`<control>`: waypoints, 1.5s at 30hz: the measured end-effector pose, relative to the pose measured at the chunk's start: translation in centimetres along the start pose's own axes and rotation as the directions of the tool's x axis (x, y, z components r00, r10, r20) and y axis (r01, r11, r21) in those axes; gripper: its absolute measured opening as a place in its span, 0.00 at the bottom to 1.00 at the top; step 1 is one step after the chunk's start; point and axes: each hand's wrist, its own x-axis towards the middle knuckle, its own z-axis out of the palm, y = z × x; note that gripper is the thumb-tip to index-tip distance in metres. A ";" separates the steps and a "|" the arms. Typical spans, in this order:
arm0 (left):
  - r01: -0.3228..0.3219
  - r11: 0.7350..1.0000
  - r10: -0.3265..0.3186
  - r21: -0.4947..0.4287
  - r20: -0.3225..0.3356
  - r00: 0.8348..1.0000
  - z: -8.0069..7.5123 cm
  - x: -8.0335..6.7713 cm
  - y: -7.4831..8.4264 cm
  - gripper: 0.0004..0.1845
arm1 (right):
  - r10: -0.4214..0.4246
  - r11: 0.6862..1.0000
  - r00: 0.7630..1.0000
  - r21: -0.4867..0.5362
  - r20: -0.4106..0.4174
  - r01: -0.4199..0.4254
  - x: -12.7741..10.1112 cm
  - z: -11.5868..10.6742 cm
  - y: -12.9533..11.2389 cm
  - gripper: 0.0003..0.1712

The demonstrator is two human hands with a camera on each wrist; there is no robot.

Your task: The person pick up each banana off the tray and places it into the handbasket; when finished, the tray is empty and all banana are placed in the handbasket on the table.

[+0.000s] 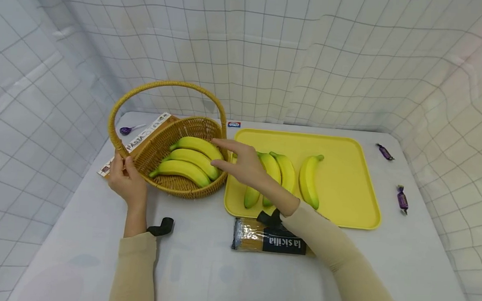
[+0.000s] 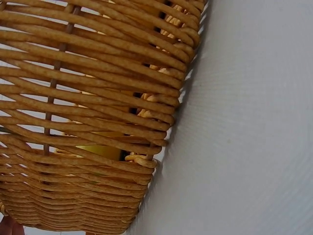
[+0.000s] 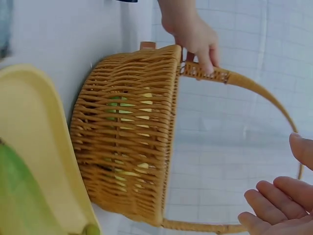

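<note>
A wicker basket point(image 1: 186, 129) with a tall hoop handle point(image 1: 162, 85) stands at the left of the table and holds three yellow bananas point(image 1: 189, 159). My left hand point(image 1: 122, 163) grips the basket's near-left rim where the handle joins it; the right wrist view shows that left hand point(image 3: 195, 34) curled on the handle's base. My right hand point(image 1: 224, 153) hovers open over the basket's right rim with straight fingers point(image 3: 266, 203), holding nothing. Beside it, a yellow tray point(image 1: 346, 165) carries three more bananas point(image 1: 308, 180). The left wrist view shows only the basket's woven wall point(image 2: 93, 98).
A pasta packet point(image 1: 269, 238) lies in front of the tray, under my right forearm. A pasta box point(image 1: 143, 138) leans behind the basket. Purple sweets lie at the right edge point(image 1: 402, 198), back right point(image 1: 385, 152) and back left point(image 1: 126, 129). A black clip point(image 1: 162, 227) sits by my left wrist.
</note>
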 end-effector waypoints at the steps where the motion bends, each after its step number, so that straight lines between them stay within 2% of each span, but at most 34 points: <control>1: 0.001 1.000 -0.001 0.004 -0.002 1.000 0.0 0.0 0.0 0.17 | 0.000 1.000 1.000 0.006 -0.005 0.000 -0.6 -0.5 0.0 0.32; 10: -0.005 1.000 0.005 0.023 -0.008 1.000 -0.2 0.1 0.1 0.16 | 0.075 0.984 0.993 0.165 -0.086 -0.060 -6.1 -4.8 1.6 0.34; 15: 0.007 1.000 -0.007 0.023 -0.003 1.000 -0.4 0.1 0.1 0.17 | 0.123 0.973 0.982 0.214 -0.144 -0.091 -8.5 -6.8 2.9 0.35; 24: 0.023 0.999 -0.023 0.036 0.014 1.000 -0.1 0.1 0.1 0.18 | 0.145 0.981 0.940 0.166 -0.308 -0.097 -11.5 -9.3 5.8 0.34; 31: 0.031 0.999 -0.032 0.035 0.017 0.999 0.1 0.1 0.2 0.17 | 0.193 0.980 0.893 0.043 -0.406 -0.192 -13.4 -10.7 7.9 0.38; 36: 0.010 1.000 -0.010 0.025 0.012 1.000 0.1 0.2 0.1 0.17 | 0.241 0.965 0.874 0.013 -0.422 -0.260 -14.4 -11.1 9.5 0.41; 45: 0.004 1.000 -0.004 0.025 0.005 1.000 0.1 0.0 0.2 0.17 | 0.349 0.927 0.858 0.004 -0.377 -0.375 -15.4 -10.7 11.9 0.49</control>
